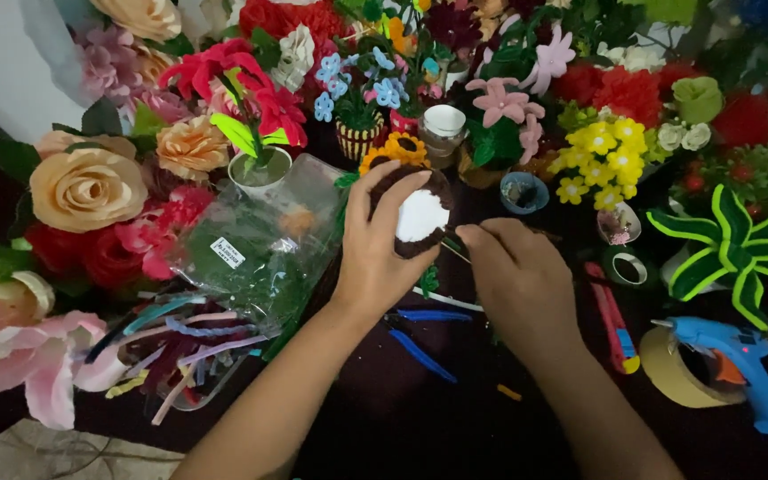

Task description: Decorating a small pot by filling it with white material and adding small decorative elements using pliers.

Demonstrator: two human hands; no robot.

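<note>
My left hand (375, 244) grips a small dark brown pot (420, 218) with a white foam top, tilted toward me, over a dark table. A small sunflower (397, 148) stands just behind the pot. My right hand (517, 276) is beside the pot on its right, fingers pinched on a thin green stem (453, 250) that points at the pot's lower edge. Blue-handled pliers (420, 338) lie on the table under my wrists.
Artificial flowers crowd the back and left, among them a peach rose (86, 188). A clear plastic bag (255, 244) and a heap of coloured pipe cleaners (171, 342) lie at left. At right are a blue glue gun (744, 364), a tape roll (677, 373), a red cutter (613, 320).
</note>
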